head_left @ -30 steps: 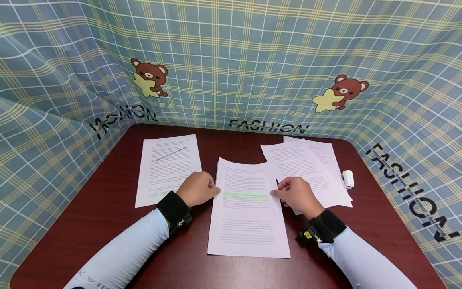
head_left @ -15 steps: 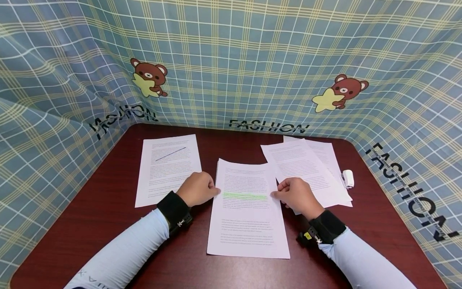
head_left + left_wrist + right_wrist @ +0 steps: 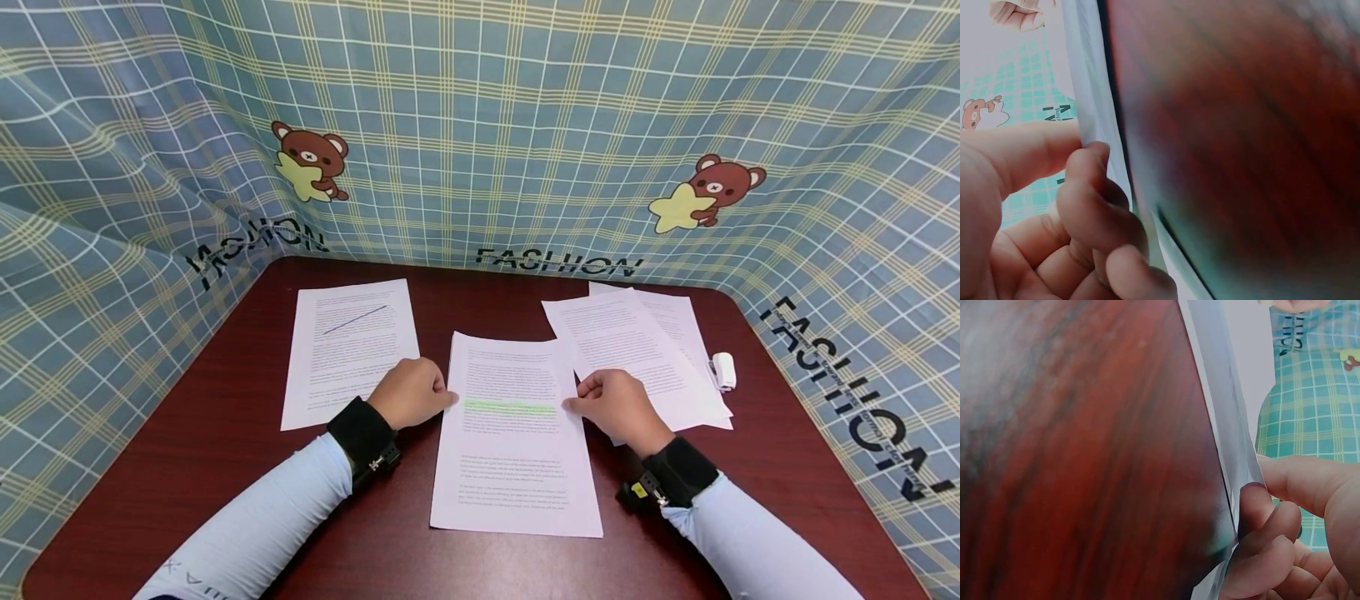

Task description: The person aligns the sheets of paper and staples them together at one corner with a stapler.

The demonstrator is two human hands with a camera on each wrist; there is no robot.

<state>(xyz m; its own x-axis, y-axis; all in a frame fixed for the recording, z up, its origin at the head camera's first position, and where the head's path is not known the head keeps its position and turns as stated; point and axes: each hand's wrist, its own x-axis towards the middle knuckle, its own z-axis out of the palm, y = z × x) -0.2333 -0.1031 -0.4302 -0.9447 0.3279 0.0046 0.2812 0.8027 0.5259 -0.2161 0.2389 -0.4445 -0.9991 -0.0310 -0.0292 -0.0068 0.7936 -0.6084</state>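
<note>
Printed paper sheets, the top one with a green highlighted band, lie in the middle of the table in the head view. My left hand pinches their left edge between thumb and curled fingers. Across from it, my right hand pinches the right edge the same way. In the left wrist view, the paper edge passes between thumb and index finger. The right wrist view has the paper edge between the right thumb and fingers, with more than one layer showing. How many sheets are held I cannot tell.
A printed page with a dark diagonal line lies at the left, partly behind my left hand. Two overlapping pages lie at the right. Beside them is a small white object, perhaps a stapler. Plaid cloth surrounds the brown table.
The top edge of the held sheets has sunk slightly and lies flatter. Both hands keep their pinch and have barely moved.
</note>
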